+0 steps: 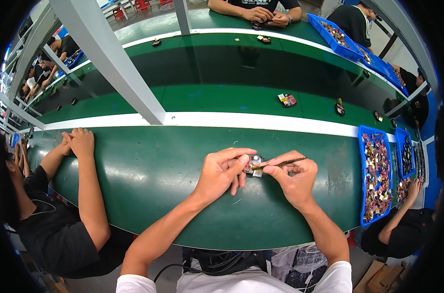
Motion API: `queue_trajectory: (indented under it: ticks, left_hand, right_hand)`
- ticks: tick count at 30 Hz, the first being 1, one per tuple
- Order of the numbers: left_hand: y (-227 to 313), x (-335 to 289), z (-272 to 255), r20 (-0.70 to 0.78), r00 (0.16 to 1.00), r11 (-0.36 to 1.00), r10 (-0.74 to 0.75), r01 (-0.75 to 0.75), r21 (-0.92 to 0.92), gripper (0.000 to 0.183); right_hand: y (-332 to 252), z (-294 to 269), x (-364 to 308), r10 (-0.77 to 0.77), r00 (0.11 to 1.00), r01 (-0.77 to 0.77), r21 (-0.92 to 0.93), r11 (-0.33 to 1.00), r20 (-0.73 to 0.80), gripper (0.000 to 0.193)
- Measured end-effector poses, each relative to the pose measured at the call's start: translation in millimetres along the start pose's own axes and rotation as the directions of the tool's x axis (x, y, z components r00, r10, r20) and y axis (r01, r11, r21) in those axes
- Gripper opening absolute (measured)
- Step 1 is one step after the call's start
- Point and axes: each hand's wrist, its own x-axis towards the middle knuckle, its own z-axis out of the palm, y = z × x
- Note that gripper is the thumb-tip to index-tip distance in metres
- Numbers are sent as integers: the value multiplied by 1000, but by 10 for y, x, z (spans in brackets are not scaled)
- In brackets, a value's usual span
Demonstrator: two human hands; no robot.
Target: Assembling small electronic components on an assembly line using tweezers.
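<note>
A long green counter [148, 171] curves across the view, edged by a white stripe [261, 122] that parts it from a darker green belt [222, 73] beyond. Grey metal posts [109, 63] slant up from the stripe. Blue bins [362, 161] of small mixed parts stand at the right end, and more blue bins [336, 34] line the far side. Light glares off the belt's glossy surface. Red stools [142, 5] show on the pale floor far behind.

Both forearms enter from the lower edge and converge toward the centre. The left hand [223, 171] is curled, thumb and forefinger pinched together. The right hand [294, 177] is half closed, fingertips pinched. Fingertips of both hands nearly meet.
</note>
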Motion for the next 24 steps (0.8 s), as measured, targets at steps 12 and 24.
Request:
queue_trajectory:
  ticks: [12,24]
  left_hand:
    - [15,-28,6,-30,999,999,-21,22,36,25]
    - [25,-7,-4,-158,987,998,32,-41,-56,28]
  right_hand:
    - [-23,-26,36,22,998,-25,38,999,60,11]
    - [-85,33,7,-83,996,79,-85,993,-39,15]
